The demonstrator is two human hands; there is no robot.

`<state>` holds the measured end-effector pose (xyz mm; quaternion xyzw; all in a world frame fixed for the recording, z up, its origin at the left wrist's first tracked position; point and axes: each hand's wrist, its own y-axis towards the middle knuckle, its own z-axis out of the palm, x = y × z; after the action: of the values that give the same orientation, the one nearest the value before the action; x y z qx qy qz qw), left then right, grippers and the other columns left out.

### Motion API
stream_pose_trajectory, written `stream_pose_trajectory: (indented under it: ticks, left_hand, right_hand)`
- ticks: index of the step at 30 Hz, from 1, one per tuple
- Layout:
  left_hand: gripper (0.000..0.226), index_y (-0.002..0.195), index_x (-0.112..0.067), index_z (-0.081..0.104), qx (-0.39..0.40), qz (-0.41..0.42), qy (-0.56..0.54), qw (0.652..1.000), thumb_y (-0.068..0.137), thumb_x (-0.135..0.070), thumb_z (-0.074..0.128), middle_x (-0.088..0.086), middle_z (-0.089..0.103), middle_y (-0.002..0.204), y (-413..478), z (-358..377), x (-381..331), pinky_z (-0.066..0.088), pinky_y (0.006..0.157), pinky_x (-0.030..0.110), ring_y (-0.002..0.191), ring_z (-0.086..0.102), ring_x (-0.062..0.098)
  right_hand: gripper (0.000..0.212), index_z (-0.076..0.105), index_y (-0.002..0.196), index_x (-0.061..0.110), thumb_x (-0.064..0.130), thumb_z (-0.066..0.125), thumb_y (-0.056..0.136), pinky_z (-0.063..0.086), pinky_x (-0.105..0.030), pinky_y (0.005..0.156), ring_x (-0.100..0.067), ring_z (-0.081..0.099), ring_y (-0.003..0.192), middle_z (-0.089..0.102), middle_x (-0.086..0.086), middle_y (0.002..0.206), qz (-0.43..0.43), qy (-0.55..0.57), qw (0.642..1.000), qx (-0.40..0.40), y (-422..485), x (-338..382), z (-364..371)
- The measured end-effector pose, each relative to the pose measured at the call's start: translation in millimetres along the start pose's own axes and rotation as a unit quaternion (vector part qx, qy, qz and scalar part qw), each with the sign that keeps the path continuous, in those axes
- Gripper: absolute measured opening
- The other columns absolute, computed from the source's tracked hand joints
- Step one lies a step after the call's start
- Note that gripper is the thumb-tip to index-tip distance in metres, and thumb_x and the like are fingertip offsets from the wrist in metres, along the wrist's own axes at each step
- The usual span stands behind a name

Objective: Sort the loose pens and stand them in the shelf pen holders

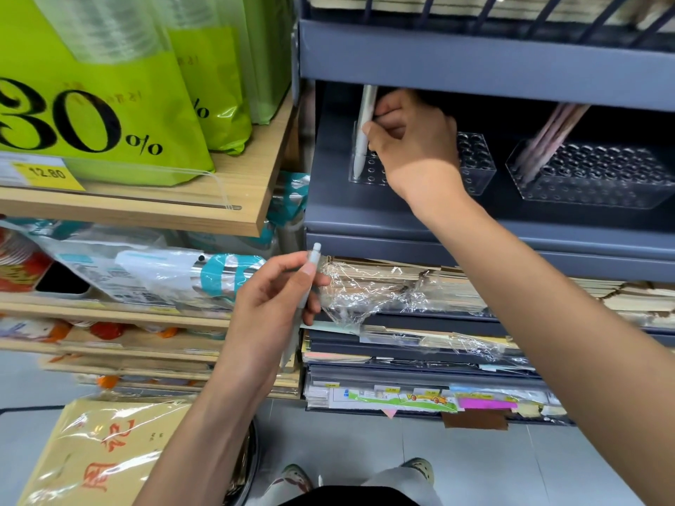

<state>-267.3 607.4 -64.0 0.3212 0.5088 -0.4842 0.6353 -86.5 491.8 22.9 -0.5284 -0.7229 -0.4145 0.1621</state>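
The right hand [409,140] is pinching a slim white plastic pen [365,129] between thumb and curled fingers, standing it upright at the left end of a clear perforated acrylic pen holder [478,162]. The wrist is hiding many of the holder's holes. The grey metal shelf [475,63] above is cutting off the pen's top. Further right, pinkish pens [548,140] are leaning in a second clear holder [599,177]. Lower down, the left hand [270,304] is gripping a pale grey pen [308,283] before crinkly film-wrapped paper stacks [365,286].
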Motion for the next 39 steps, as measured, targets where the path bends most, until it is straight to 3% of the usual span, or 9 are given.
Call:
stream_pose_trajectory:
  ticks: [6, 9, 11, 16, 23, 28, 31, 36, 39]
  left_hand:
    - [0.040, 0.109, -0.022, 0.073, 0.009, -0.001, 0.034, 0.999, 0.095, 0.008, 0.050, 0.001, 0.071, 0.081, -5.5, 4.5, 5.2, 0.054, 0.067, 0.028, 0.074, 0.063, 0.020]
    - [0.039, 0.115, -0.019, 0.069, 0.032, 0.014, 0.035, 0.999, 0.095, 0.009, 0.051, 0.002, 0.074, 0.090, -7.3, 15.5, 6.3, 0.058, 0.080, 0.031, 0.082, 0.070, 0.022]
    - [0.030, 0.112, -0.011, 0.067, 0.034, 0.026, 0.002, 0.999, 0.087, 0.004, 0.060, 0.007, 0.075, 0.094, -6.3, 27.3, 6.3, 0.059, 0.079, 0.028, 0.084, 0.073, 0.023]
    - [0.022, 0.095, -0.006, 0.067, 0.014, 0.045, -0.060, 0.997, 0.074, -0.006, 0.069, 0.011, 0.077, 0.080, -2.9, 69.3, 14.0, 0.059, 0.077, 0.027, 0.079, 0.075, 0.023]
    - [0.020, 0.094, -0.011, 0.069, 0.039, 0.083, -0.076, 0.993, 0.075, -0.003, 0.071, 0.011, 0.077, 0.082, -0.6, 122.8, 23.4, 0.059, 0.076, 0.027, 0.083, 0.075, 0.024]
    - [0.017, 0.098, -0.021, 0.074, 0.011, 0.116, -0.003, 0.993, 0.081, -0.023, 0.073, 0.003, 0.075, 0.085, 2.4, 135.3, 26.0, 0.057, 0.068, 0.024, 0.077, 0.073, 0.020]
    - [0.015, 0.096, -0.022, 0.077, -0.023, 0.135, 0.013, 0.990, 0.082, -0.021, 0.072, 0.002, 0.075, 0.082, 4.5, 136.1, 25.5, 0.056, 0.070, 0.023, 0.074, 0.072, 0.017]
    - [0.016, 0.099, -0.022, 0.076, -0.043, 0.183, 0.067, 0.980, 0.086, -0.014, 0.072, 0.004, 0.076, 0.090, 10.2, 136.6, 16.3, 0.057, 0.077, 0.027, 0.082, 0.073, 0.021]
    - [0.018, 0.114, -0.017, 0.066, -0.091, 0.305, 0.249, 0.915, 0.095, -0.016, 0.064, 0.001, 0.072, 0.105, 19.7, 118.6, 10.3, 0.052, 0.090, 0.028, 0.099, 0.068, 0.017]
  right_hand:
    - [0.013, 0.064, 0.097, 0.017, 0.023, 0.067, 0.086, 0.052, -0.027, 0.083, -0.014, 0.067, 0.080, 0.066, 0.010, 0.079, -0.003, 0.044, 0.999, -0.006, -4.7, -6.4, -5.4]
    - [0.007, 0.061, 0.085, 0.022, 0.018, 0.067, 0.085, 0.056, -0.036, 0.077, -0.016, 0.066, 0.071, 0.068, 0.002, 0.078, -0.001, 0.162, 0.987, -0.003, -23.1, -12.7, -21.4]
    - [0.014, 0.063, 0.078, 0.027, 0.016, 0.066, 0.085, 0.057, -0.041, 0.073, -0.015, 0.066, 0.067, 0.070, 0.001, 0.075, -0.005, 0.206, 0.977, 0.054, -38.4, -21.0, -37.7]
    - [0.010, 0.074, 0.081, 0.015, 0.025, 0.073, 0.084, 0.050, -0.024, 0.055, -0.010, 0.061, 0.057, 0.071, -0.005, 0.072, 0.008, 0.202, 0.958, 0.203, -64.8, -52.9, -80.7]
    - [0.013, 0.075, 0.089, 0.009, 0.018, 0.077, 0.081, 0.050, -0.028, 0.056, -0.012, 0.058, 0.062, 0.069, -0.018, 0.080, 0.054, 0.239, 0.927, 0.286, -64.2, -87.9, -111.0]
    - [0.005, 0.072, 0.089, 0.010, 0.014, 0.072, 0.085, 0.053, -0.022, 0.058, -0.011, 0.063, 0.062, 0.072, -0.008, 0.076, 0.063, 0.306, 0.919, 0.239, -48.4, -93.3, -126.6]
    - [0.001, 0.069, 0.087, 0.011, 0.011, 0.070, 0.086, 0.057, -0.025, 0.063, -0.013, 0.066, 0.063, 0.073, -0.001, 0.076, 0.090, 0.384, 0.903, 0.169, -39.2, -92.4, -131.4]
    - [0.013, 0.068, 0.099, 0.005, 0.003, 0.068, 0.086, 0.060, -0.028, 0.070, -0.016, 0.070, 0.070, 0.074, -0.007, 0.085, 0.081, 0.393, 0.884, 0.241, -44.5, -86.6, -122.4]
    - [0.009, 0.066, 0.094, 0.008, 0.001, 0.066, 0.088, 0.060, -0.029, 0.071, -0.017, 0.070, 0.070, 0.073, -0.007, 0.084, 0.060, 0.382, 0.900, 0.200, -34.8, -80.5, -115.1]
